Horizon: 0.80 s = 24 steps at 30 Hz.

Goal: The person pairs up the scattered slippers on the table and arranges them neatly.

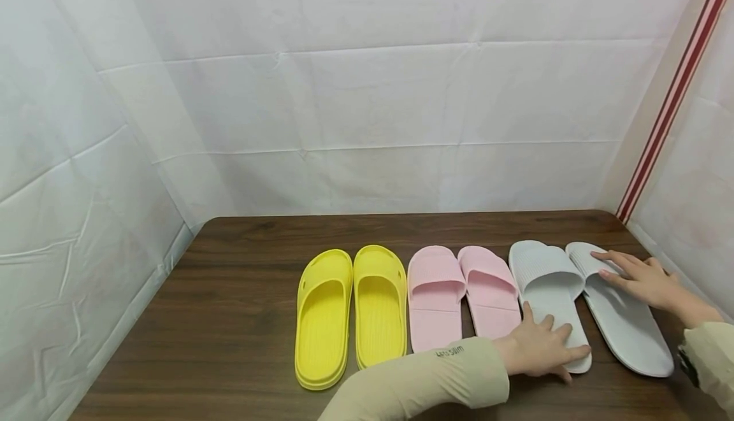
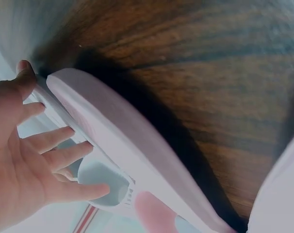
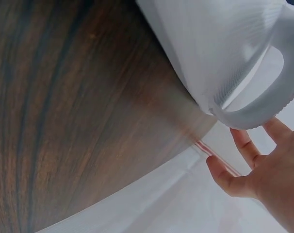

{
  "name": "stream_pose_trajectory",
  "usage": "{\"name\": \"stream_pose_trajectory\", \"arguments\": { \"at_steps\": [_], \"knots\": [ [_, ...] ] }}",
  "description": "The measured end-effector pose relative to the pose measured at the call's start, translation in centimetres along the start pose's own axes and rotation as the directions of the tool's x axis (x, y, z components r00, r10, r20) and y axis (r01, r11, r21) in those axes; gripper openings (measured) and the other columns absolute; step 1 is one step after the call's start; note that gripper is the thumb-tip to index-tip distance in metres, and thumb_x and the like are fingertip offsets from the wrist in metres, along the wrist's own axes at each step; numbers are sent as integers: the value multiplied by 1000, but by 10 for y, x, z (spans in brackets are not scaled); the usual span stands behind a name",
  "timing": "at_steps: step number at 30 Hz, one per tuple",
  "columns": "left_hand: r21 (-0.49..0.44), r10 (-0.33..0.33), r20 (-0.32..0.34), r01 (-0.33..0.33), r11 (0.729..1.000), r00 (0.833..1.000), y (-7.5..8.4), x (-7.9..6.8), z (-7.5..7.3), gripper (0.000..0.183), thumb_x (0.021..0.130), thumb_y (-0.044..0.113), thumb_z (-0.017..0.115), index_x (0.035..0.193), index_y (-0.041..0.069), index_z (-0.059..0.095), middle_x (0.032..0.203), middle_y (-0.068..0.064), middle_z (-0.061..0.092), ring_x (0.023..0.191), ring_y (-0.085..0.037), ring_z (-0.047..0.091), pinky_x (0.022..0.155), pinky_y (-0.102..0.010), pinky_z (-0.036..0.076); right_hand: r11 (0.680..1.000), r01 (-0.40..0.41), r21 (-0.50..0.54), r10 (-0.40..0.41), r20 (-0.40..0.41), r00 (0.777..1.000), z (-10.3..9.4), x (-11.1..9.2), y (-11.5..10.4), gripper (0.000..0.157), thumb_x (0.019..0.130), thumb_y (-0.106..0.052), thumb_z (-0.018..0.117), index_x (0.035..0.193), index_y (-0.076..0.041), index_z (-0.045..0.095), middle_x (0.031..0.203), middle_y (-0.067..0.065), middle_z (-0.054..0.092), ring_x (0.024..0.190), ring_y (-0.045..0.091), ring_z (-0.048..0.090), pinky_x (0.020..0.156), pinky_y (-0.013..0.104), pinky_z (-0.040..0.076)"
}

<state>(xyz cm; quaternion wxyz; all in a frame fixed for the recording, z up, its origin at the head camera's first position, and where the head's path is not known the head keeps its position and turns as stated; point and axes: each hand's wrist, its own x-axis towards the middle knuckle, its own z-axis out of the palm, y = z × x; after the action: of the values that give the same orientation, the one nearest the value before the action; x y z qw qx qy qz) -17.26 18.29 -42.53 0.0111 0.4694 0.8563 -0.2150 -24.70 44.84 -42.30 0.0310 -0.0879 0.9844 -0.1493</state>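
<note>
A pair of pale grey slippers lies at the right end of the table. My left hand (image 1: 539, 344), fingers spread, reaches over the heel half of the left grey slipper (image 1: 557, 303). On the right grey slipper (image 1: 627, 328), my right hand (image 1: 648, 281) has its fingers stretched over the strap. The right wrist view shows these fingertips at the outer edge of the strap (image 3: 256, 114), with the thumb apart. Seen from the left wrist, the spread fingers pass beside a pink slipper (image 2: 132, 141) close to the camera.
Left of the grey pair stand two pink slippers (image 1: 436, 328), then two yellow slippers (image 1: 323, 332), toes toward the back. All rest on a dark wooden table (image 1: 218, 319). White sheeting (image 1: 373, 102) hangs behind and at both sides, with a red stripe at the right corner.
</note>
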Motion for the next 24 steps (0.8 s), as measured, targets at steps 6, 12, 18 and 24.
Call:
{"name": "stream_pose_trajectory", "arguments": {
  "at_steps": [6,12,18,24],
  "knots": [
    [-13,15,24,-14,1000,1000,-3,-1,-1,55,85,64,27,136,52,11,141,21,24,129,-8,28,101,-48,22,1000,-1,-10,1,-6,1000,1,2,-1,58,91,-48,37,139,-16,29,137,30,26,103,57,24,65,68,21],
    [9,53,4,-53,999,999,-3,-3,-1,56,86,62,29,137,50,11,141,18,26,128,-8,31,102,-49,23,1000,-5,3,5,-2,1000,1,3,-3,58,92,-48,36,138,-15,30,136,30,26,102,56,23,64,67,21],
    [33,72,-44,-71,997,996,-5,-5,0,57,84,61,30,137,49,14,139,16,30,125,-9,35,101,-50,25,1000,-12,12,12,7,1000,2,6,-3,58,92,-49,36,138,-15,29,137,31,26,102,55,23,64,66,21],
    [18,61,-44,-61,998,997,-5,-4,0,58,82,63,29,137,51,12,141,18,27,127,-9,33,102,-50,23,999,-18,32,18,19,1000,1,7,-3,59,92,-49,36,139,-15,27,137,32,25,100,56,22,63,65,20]
  ]
}}
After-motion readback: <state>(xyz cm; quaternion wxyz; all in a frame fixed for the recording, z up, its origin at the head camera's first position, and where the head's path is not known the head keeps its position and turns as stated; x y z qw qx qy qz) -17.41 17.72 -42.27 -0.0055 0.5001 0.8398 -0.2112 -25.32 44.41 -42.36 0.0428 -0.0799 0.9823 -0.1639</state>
